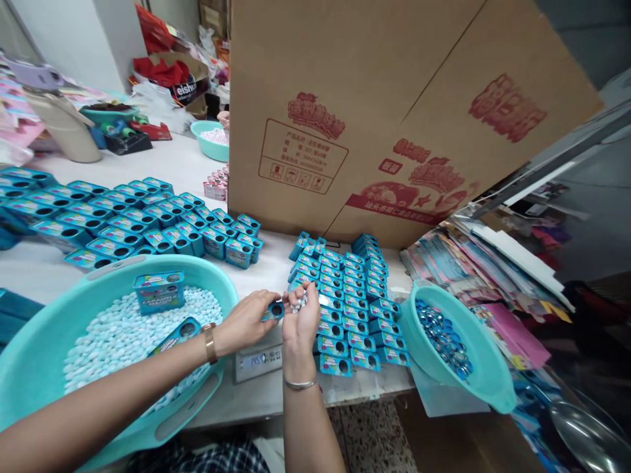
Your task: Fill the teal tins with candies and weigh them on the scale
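Observation:
My left hand (242,323) grips a small blue candy box (274,311) with a dark round hole in its top. Beside it, my right hand (302,328) is palm up, fingers curled around several small white candies (299,301). The box is close to the right fingers; whether they touch is unclear. Below the hands sits a digital scale (257,362) with a lit display, partly hidden. Under my left arm stands a large turquoise basin (217,269) of pale candies (111,338), with a blue box (160,293) and a tilted box (180,332) lying on them.
Rows of blue boxes (355,305) stand right of my hands, and more boxes (128,223) fill the left back. A turquoise bowl (486,358) of shiny round lids (444,338) sits at the right edge. A large cardboard carton (374,79) blocks the back.

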{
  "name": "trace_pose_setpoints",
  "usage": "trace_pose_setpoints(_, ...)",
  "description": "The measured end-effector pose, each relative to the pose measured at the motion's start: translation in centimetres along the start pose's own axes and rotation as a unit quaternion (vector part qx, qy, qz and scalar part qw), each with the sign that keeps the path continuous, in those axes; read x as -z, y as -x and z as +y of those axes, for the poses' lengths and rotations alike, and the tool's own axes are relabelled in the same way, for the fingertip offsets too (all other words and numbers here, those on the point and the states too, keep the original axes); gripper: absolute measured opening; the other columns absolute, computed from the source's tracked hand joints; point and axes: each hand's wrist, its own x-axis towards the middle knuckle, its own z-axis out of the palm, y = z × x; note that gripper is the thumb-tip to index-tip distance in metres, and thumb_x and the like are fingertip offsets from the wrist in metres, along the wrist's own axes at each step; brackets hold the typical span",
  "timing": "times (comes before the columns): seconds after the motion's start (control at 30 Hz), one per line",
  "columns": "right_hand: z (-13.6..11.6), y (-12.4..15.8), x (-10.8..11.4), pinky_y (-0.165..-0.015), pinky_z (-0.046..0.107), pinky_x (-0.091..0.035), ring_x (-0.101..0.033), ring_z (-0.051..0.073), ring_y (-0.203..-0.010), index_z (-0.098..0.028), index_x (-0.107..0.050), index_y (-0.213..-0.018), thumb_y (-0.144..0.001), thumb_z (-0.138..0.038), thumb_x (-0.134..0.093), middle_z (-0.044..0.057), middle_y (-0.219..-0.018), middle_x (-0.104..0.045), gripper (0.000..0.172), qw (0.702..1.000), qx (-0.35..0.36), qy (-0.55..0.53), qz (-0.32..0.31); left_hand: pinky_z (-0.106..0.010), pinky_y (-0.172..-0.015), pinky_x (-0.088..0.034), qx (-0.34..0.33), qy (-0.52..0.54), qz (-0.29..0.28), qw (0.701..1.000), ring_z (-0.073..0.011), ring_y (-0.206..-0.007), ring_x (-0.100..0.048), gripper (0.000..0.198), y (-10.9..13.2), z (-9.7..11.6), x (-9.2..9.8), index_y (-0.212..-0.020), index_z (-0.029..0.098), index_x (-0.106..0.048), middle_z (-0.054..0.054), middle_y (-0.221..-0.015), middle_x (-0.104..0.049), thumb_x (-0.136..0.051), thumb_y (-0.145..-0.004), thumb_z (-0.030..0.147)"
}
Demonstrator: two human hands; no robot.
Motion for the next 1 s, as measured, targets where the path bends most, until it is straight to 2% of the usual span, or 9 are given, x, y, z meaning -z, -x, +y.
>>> trace_pose_setpoints(0.13,-0.4,0.0,0.1,-0.058,0.023,-0.044,-0.034,0.004,-0.046,-0.021,-0.050,-0.084,-0.080,-0.036,-0.056,-0.010,-0.059,-0.038,0.017,1.000,-0.010,-0.007,0.001,-0.037,-0.090,-0.043,0.000,-0.002,-0.004,1.000,-0.0239,-0.103,-0.054,0.043,0.0,-0.1,0.1,-0.119,0.019,-0.050,-0.009,-0.111,-0.058,-0.055,-0.076,0.021)
trace_pose_setpoints(0.27,-1.2,0.1,-0.1,-0.048,0.019,-0.035,-0.030,0.004,-0.044,-0.021,-0.049,-0.083,-0.082,-0.034,-0.053,-0.010,-0.058,-0.034,0.014,0.999,-0.024,-0.027,0.008,-0.038,-0.094,-0.041,-0.001,-0.012,0.009,1.000,-0.0250,-0.109,-0.051,0.046,0.1,-0.1,0.4,-0.121,0.018,-0.048,-0.010,-0.117,-0.056,-0.057,-0.076,0.024)
trace_pose_setpoints(0.43,-1.5,0.0,-0.2,-0.047,0.018,-0.034,-0.032,0.004,-0.046,-0.021,-0.049,-0.083,-0.082,-0.035,-0.054,-0.010,-0.059,-0.036,0.015,1.000,-0.016,-0.017,-0.003,-0.037,-0.095,-0.040,-0.004,-0.019,0.014,1.000,-0.0251,-0.112,-0.050,0.048,0.2,-0.3,0.6,-0.122,0.017,-0.047,-0.011,-0.119,-0.055,-0.059,-0.077,0.027)
trace_pose_setpoints(0.7,0.3,-0.1,0.1,-0.050,0.020,-0.035,-0.038,0.005,-0.050,-0.021,-0.051,-0.085,-0.081,-0.040,-0.055,-0.008,-0.061,-0.040,0.020,0.999,0.012,0.032,-0.019,-0.038,-0.093,-0.042,-0.004,-0.021,0.003,1.000,-0.0252,-0.108,-0.051,0.044,0.0,0.0,0.5,-0.119,0.017,-0.050,-0.010,-0.115,-0.056,-0.057,-0.076,0.023)
trace_pose_setpoints(0.93,0.7,0.2,-0.2,-0.052,0.020,-0.034,-0.040,0.006,-0.053,-0.020,-0.053,-0.080,-0.082,-0.040,-0.054,-0.007,-0.060,-0.042,0.019,0.990,0.094,0.097,-0.042,-0.037,-0.090,-0.043,-0.007,-0.021,0.003,1.000,-0.0244,-0.103,-0.052,0.041,-0.2,0.1,0.0,-0.115,0.019,-0.051,-0.009,-0.108,-0.058,-0.057,-0.074,0.022)
trace_pose_setpoints(1.0,0.8,0.2,-0.3,-0.052,0.019,-0.034,-0.039,0.006,-0.053,-0.020,-0.053,-0.080,-0.082,-0.039,-0.054,-0.007,-0.060,-0.042,0.019,0.989,0.099,0.100,-0.046,-0.037,-0.089,-0.043,-0.006,-0.024,0.002,1.000,-0.0244,-0.103,-0.052,0.041,-0.3,0.1,-0.1,-0.115,0.019,-0.052,-0.008,-0.107,-0.058,-0.057,-0.074,0.022)
